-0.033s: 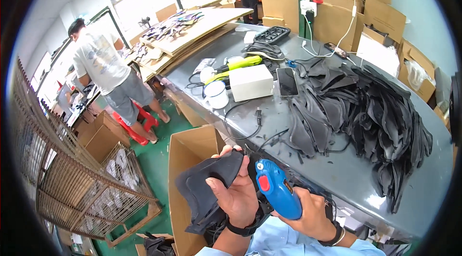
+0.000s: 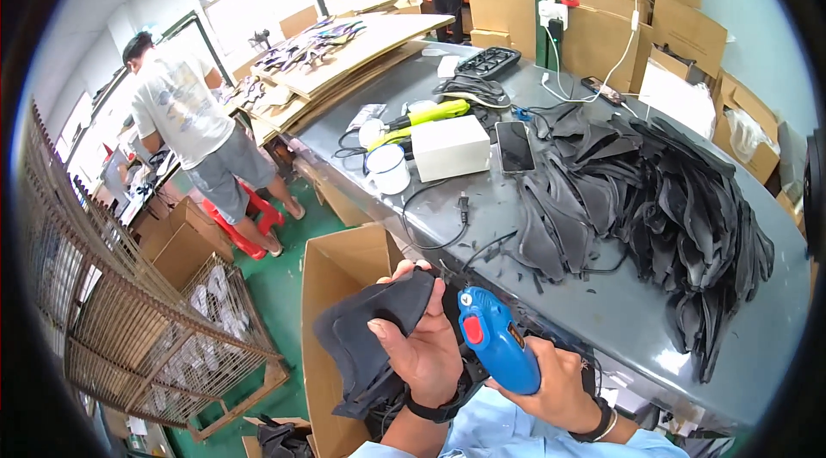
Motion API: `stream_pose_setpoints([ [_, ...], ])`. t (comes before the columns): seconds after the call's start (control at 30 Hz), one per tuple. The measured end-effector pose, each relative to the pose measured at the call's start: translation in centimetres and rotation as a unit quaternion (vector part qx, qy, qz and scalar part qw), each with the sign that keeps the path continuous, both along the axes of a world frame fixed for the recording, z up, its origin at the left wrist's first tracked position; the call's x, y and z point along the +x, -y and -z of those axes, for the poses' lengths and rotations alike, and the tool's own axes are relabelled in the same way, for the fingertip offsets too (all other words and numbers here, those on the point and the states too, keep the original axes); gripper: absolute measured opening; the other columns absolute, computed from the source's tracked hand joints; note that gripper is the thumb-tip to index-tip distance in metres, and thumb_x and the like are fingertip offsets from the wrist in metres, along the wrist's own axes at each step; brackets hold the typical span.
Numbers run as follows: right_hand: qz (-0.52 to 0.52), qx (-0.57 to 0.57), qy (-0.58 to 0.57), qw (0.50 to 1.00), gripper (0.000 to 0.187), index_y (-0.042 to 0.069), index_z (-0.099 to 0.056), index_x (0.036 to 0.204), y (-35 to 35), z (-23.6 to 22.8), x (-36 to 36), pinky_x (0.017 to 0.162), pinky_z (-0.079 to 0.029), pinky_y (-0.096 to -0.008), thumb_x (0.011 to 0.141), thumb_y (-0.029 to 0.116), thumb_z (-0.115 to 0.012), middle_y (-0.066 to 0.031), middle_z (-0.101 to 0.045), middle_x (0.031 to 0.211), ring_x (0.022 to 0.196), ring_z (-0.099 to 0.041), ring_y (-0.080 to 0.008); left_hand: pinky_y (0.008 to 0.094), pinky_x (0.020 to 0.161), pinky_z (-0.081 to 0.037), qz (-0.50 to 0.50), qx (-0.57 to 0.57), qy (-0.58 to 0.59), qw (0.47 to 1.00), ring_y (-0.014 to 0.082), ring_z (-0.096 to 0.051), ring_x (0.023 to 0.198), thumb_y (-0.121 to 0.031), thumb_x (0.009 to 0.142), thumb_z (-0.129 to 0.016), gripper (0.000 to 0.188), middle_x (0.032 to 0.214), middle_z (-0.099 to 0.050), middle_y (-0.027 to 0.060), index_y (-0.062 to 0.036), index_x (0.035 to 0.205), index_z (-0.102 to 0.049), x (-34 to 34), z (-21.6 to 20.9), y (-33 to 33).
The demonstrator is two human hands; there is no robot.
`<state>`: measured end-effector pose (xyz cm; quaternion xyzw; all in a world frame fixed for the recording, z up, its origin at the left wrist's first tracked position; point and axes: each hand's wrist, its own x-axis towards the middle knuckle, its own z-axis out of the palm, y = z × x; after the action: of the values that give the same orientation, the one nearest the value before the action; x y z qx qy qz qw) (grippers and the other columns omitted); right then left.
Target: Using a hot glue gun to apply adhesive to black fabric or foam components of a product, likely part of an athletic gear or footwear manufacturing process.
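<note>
My left hand (image 2: pixel 423 346) is closed on a dark grey moulded fabric piece (image 2: pixel 366 333), its thumb lying along the near side and its fingertips showing at the upper edge. The piece hangs tilted over an open cardboard box (image 2: pixel 320 273). In my right hand (image 2: pixel 564 385) is a blue handheld power tool (image 2: pixel 503 346) with a red button. Its head points up and to the left, close beside the fabric piece; whether they touch I cannot tell. The fingers wrap round the tool's lower end.
A large heap of dark fabric pieces (image 2: pixel 680 208) covers the right of the grey table (image 2: pixel 447 221). Also on it are a white box (image 2: pixel 449 149), a phone (image 2: pixel 514 147), a white cup (image 2: pixel 387 170) and cables. A wire cage (image 2: pixel 163 320) stands left; a person (image 2: pixel 185 114) works beyond.
</note>
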<state>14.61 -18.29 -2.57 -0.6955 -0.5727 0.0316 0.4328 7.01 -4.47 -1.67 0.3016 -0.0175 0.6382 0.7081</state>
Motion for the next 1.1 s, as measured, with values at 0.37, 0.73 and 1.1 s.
stream_pose_setpoints([
  [0.37,-0.014,0.024,0.022,0.999,0.064,-0.004,-0.047,0.106,-0.4,0.0,0.2,0.053,-0.052,-0.0336,0.064,0.026,-0.086,-0.014,-0.063,0.074,0.057,-0.065,-0.027,0.0359,0.096,-0.043,-0.043,0.048,-0.105,0.992,0.0232,-0.052,0.112,-0.047,0.095,-0.046,0.052,0.126,-0.05,0.0137,-0.0044,0.124,-0.042,-0.7,1.7,-0.4],
  [0.73,-0.022,-0.001,0.061,0.998,0.057,-0.005,-0.051,0.103,1.0,0.9,1.4,0.051,-0.049,-0.0347,0.065,0.023,-0.084,-0.0139,-0.063,0.072,0.055,-0.062,-0.0281,0.0387,0.083,-0.054,0.036,-0.033,-0.23,0.972,0.0337,-0.061,0.1,-0.03,0.094,-0.05,0.045,0.109,-0.059,0.0266,0.0085,0.116,-0.047,-3.7,-1.8,-1.6],
  [1.1,-0.036,-0.003,0.068,0.997,0.057,-0.004,-0.051,0.107,0.8,1.3,1.3,0.051,-0.046,-0.0338,0.061,0.014,-0.081,-0.0118,-0.061,0.069,0.053,-0.06,-0.0265,0.0424,0.09,-0.049,0.024,0.001,-0.358,0.933,0.0312,-0.059,0.105,-0.017,0.087,-0.059,0.043,0.111,-0.059,0.0224,0.0059,0.121,-0.045,-4.1,-2.8,-1.2],
])
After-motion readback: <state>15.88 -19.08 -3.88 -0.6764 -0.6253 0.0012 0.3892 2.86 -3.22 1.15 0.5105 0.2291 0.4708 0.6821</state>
